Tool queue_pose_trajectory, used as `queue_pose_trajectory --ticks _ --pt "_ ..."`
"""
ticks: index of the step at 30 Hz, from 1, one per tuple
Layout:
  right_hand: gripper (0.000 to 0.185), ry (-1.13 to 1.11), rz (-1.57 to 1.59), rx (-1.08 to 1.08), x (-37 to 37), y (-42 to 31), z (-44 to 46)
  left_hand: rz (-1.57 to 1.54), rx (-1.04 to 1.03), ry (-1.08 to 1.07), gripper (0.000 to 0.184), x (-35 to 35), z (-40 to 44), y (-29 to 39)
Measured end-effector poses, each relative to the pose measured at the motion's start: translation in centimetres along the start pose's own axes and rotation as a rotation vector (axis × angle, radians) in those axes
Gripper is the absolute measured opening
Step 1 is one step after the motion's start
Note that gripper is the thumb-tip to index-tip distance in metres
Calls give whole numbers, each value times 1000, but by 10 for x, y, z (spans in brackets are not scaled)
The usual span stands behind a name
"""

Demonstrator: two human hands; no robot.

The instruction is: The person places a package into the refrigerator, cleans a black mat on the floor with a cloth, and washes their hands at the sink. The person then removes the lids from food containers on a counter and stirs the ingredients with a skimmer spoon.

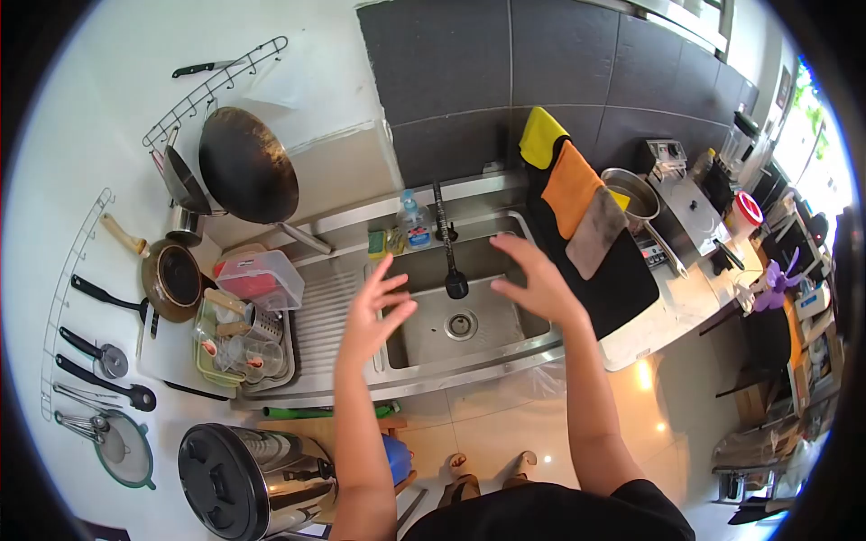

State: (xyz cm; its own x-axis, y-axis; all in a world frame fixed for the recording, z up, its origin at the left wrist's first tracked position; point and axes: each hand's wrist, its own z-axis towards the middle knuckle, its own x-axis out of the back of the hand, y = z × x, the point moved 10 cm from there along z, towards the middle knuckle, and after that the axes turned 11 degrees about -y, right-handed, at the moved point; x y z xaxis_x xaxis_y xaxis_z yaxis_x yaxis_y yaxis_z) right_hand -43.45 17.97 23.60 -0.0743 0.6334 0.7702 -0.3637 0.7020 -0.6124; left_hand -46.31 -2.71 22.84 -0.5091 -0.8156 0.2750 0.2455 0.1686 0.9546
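Dark tiles (442, 54) backed the steel sink (424, 347). The black faucet (449, 241) stood at its 12 o'clock side, long axis pointing toward 6. Left hand (368, 320) and right hand (539, 279) were empty, fingers apart.

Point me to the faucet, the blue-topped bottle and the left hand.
Faucet (447, 236), head view: on its dark neck.
Blue-topped bottle (416, 224), head view: on its body.
Left hand (367, 316), head view: on mid-hand.

Steel sink counter (320, 316), blue-labelled bottle (417, 230), sponge (377, 242), filled dish rack (216, 371).
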Motion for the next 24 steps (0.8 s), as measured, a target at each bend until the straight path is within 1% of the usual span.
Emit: queue_pose_trajectory --ticks 1,2,3,4,6,7,8,9,11,12,14,15,16,19,20,21,23,24 --pt "50 34 354 74 11 -6 -8 -145 -108 -103 70 -3 -3 26" --pt "51 71 705 156 22 -8 -14 -141 -115 -110 70 2 -3 0" --pt "52 106 1055 243 31 -7 -19 -287 -19 -90 69 2 -2 -38" --pt "52 115 1049 244 16 18 -19 -436 82 -72 68 -11 -2 -78" --pt "50 28 1511 196 -57 90 -19 -738 303 -31 66 -46 6 -149" --pt "50 29 1512 192 -64 84 -28 -886 416 -3 66 -51 -3 -188" --pt "50 -73 1234 43 -81 72 -34 -884 418 -3 66 -57 -11 -181" --pt "49 -168 950 -98 -95 57 -40 -484 304 52 64 -48 -17 -151" --pt "48 -325 359 -357 -97 43 -54 312 48 144 61 -43 -26 -64" --pt "48 -329 361 -366 -82 28 -64 307 54 138 61 -42 -36 -47" --pt "50 -140 313 -31 -25 -27 -64 -11 -73 -107 60 -46 -44 -6" --pt "50 -132 312 -20 -25 -24 -64 -159 -145 -225 59 -48 -45 10" --pt "50 -67 500 -46 -24 -8 -65 -148 -155 -220 59 -47 -43 6" --pt "50 74 1072 -141 -52 48 -81 360 201 -154 63 -56 -38 -100" --pt "51 103 1264 -183 -65 52 -86 518 338 -120 64 -56 -47 -126" --pt "51 66 1266 -170 -75 45 -90 678 477 -80 65 -48 -59 -150" --pt "51 -389 461 -532 -115 35 -113 1002 94 -155 68 -68 -71 -106" --pt "53 -572 18 -654 -121 33 -121 560 182 -107 70 -58 -80 -82"
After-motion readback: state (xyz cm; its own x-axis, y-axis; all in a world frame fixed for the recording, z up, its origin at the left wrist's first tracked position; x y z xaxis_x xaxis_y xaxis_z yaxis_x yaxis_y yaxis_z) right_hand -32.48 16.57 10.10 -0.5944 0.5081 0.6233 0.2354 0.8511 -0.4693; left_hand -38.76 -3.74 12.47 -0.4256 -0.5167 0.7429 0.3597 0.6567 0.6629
